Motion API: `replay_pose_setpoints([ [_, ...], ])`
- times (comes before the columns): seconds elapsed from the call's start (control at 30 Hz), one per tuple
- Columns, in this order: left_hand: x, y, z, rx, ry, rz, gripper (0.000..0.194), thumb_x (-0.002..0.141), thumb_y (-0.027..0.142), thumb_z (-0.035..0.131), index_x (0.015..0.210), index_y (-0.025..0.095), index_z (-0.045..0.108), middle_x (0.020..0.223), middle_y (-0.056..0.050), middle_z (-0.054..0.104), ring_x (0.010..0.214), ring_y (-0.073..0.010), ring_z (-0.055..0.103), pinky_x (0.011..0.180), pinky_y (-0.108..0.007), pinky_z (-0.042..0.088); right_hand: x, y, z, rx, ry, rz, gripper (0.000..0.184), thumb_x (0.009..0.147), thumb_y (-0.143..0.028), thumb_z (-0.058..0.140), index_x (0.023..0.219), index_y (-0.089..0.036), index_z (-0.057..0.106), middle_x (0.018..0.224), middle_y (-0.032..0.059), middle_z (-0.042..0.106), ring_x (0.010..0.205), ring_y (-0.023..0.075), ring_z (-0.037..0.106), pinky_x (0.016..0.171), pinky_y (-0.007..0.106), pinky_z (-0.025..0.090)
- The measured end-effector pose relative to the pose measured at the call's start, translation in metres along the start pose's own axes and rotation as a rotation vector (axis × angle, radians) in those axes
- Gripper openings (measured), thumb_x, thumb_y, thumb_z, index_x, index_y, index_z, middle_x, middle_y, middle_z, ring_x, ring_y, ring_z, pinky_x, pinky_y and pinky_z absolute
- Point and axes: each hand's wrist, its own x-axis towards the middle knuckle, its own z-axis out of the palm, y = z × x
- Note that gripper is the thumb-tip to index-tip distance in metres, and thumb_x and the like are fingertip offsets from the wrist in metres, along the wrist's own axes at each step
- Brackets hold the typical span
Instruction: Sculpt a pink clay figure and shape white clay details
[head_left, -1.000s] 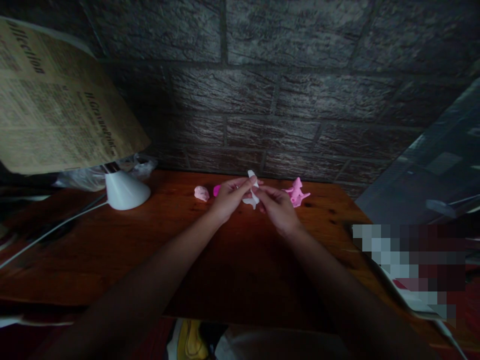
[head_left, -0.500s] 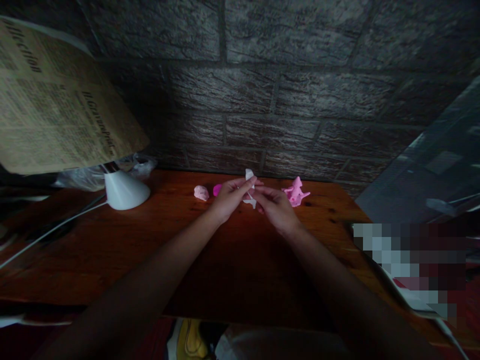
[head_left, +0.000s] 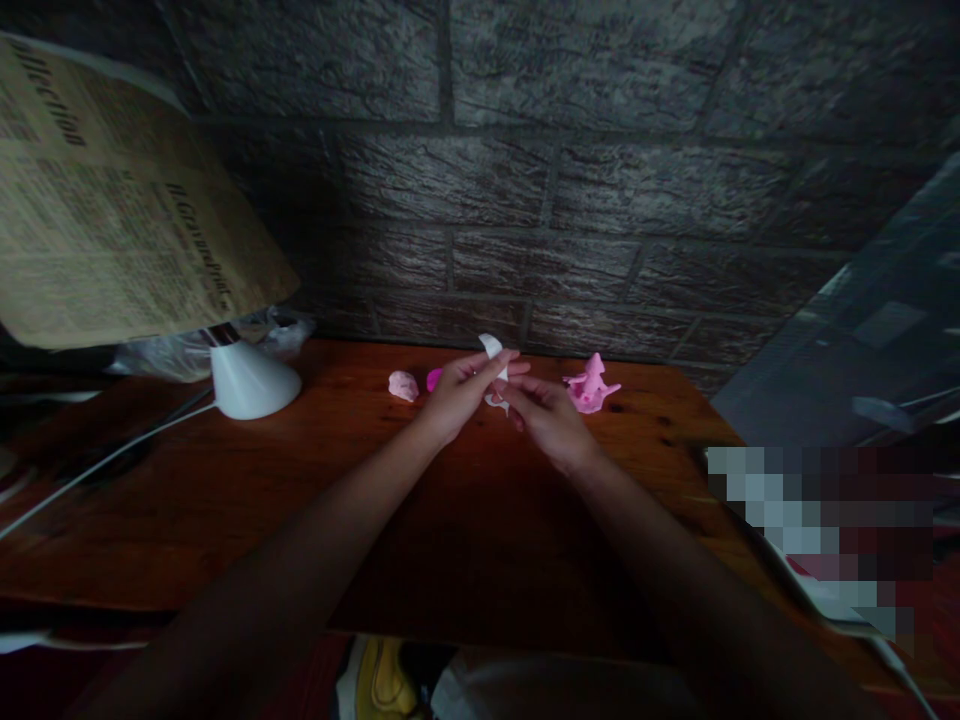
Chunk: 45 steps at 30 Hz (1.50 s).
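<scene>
Over the far middle of the table, both hands meet on a thin, bendy white strip (head_left: pixel 491 346); I cannot tell whether it is clay or paper. My left hand (head_left: pixel 459 393) pinches it between thumb and fingers, and its upper end sticks out above them. Lower down, the thumb and fingers of my right hand (head_left: pixel 556 418) close on the same strip, with a ragged end below. Left of my left hand lie a pale pink lump (head_left: pixel 403 386) and a magenta piece (head_left: pixel 433 379), partly hidden by that hand. A pink moulded figure with points (head_left: pixel 592 390) stands just right of my right hand.
A lamp with a newsprint shade (head_left: pixel 135 210) and white base (head_left: pixel 255 382) stands at left, its cord trailing over the wooden table (head_left: pixel 315 480). Clear plastic bags lie behind it. A brick wall (head_left: pixel 495 190) closes off the back. A light-coloured device lies at right, partly pixelated.
The white strip's upper end now bends over to the left, where it stood straighter before. Both hands keep their hold and have shifted only slightly.
</scene>
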Motion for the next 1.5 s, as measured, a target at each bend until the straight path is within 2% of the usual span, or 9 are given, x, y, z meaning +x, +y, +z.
replay_pose_setpoints([
  [0.23,-0.0018,-0.0024,-0.0027,0.078,-0.056,-0.033,0.026,0.080,0.040,0.078,0.094,0.018,0.081,0.099,-0.010,0.079,0.091,-0.0175,0.069,0.087,-0.033,0.052,0.0020,0.0035,-0.0032,-0.017,0.040,-0.018,0.043,0.079,-0.063,0.069,0.079,-0.020,0.068,0.057,-0.0050,0.049,0.050,0.0098,0.038,0.049,0.027,0.030],
  [0.43,-0.0015,-0.0008,-0.0034,0.103,-0.039,0.006,0.026,0.086,0.043,0.070,0.089,0.020,0.082,0.104,-0.011,0.079,0.088,-0.0175,0.069,0.083,-0.032,0.053,0.0018,0.0040,-0.0019,-0.017,0.028,-0.017,0.042,0.080,-0.062,0.070,0.081,-0.021,0.069,0.057,-0.0051,0.049,0.050,0.0097,0.040,0.050,0.027,0.030],
  [0.57,-0.0014,-0.0007,-0.0018,0.035,-0.044,-0.022,0.028,0.085,0.043,0.072,0.097,0.020,0.081,0.109,-0.012,0.079,0.098,-0.0201,0.071,0.085,-0.032,0.053,0.0011,0.0017,-0.0008,-0.010,0.041,-0.018,0.039,0.081,-0.059,0.069,0.079,-0.020,0.068,0.056,-0.0054,0.049,0.050,0.0098,0.041,0.050,0.027,0.030],
  [0.63,-0.0017,-0.0006,-0.0011,0.016,-0.023,-0.031,0.030,0.084,0.043,0.074,0.101,0.019,0.081,0.110,-0.013,0.079,0.098,-0.0214,0.072,0.083,-0.032,0.054,0.0005,0.0005,-0.0002,-0.018,0.042,-0.011,0.038,0.081,-0.058,0.069,0.078,-0.020,0.067,0.056,-0.0053,0.049,0.050,0.0097,0.041,0.050,0.027,0.030],
  [0.8,-0.0012,0.0006,0.0002,-0.003,0.000,0.001,0.031,0.083,0.046,0.075,0.095,0.018,0.081,0.105,-0.013,0.080,0.087,-0.0206,0.073,0.077,-0.032,0.054,-0.0002,-0.0011,0.0004,-0.041,0.030,0.007,0.032,0.082,-0.052,0.070,0.078,-0.020,0.069,0.059,-0.0042,0.053,0.050,0.0092,0.041,0.050,0.027,0.030],
  [0.97,-0.0005,0.0018,0.0004,-0.048,-0.001,-0.054,0.040,0.082,0.051,0.074,0.101,0.016,0.080,0.111,-0.015,0.078,0.089,-0.0228,0.073,0.069,-0.030,0.052,0.0005,0.0000,0.0002,-0.036,0.048,0.022,0.030,0.082,-0.049,0.070,0.075,-0.020,0.068,0.058,-0.0042,0.053,0.050,0.0093,0.041,0.050,0.027,0.030],
  [1.1,-0.0004,0.0018,0.0011,-0.030,0.022,-0.031,0.044,0.080,0.052,0.075,0.101,0.014,0.080,0.104,-0.016,0.079,0.088,-0.0238,0.073,0.065,-0.029,0.050,-0.0001,-0.0006,0.0018,-0.021,0.047,0.044,0.028,0.080,-0.046,0.071,0.079,-0.019,0.071,0.061,-0.0035,0.055,0.052,0.0091,0.042,0.052,0.026,0.032],
  [1.27,-0.0008,0.0003,0.0017,-0.032,0.058,0.012,0.037,0.081,0.048,0.075,0.099,0.015,0.080,0.100,-0.014,0.080,0.082,-0.0200,0.072,0.063,-0.027,0.047,-0.0015,-0.0032,0.0039,0.002,0.050,-0.008,0.030,0.083,-0.049,0.070,0.082,-0.019,0.071,0.067,-0.0024,0.060,0.051,0.0081,0.041,0.051,0.026,0.032],
  [1.5,-0.0010,-0.0022,0.0007,-0.094,0.074,-0.014,0.030,0.079,0.041,0.079,0.095,0.016,0.080,0.097,-0.013,0.080,0.072,-0.0149,0.068,0.059,-0.024,0.045,-0.0016,-0.0024,0.0024,-0.024,0.050,-0.015,0.034,0.084,-0.053,0.067,0.079,-0.019,0.071,0.057,-0.0047,0.052,0.050,0.0094,0.042,0.051,0.026,0.032],
])
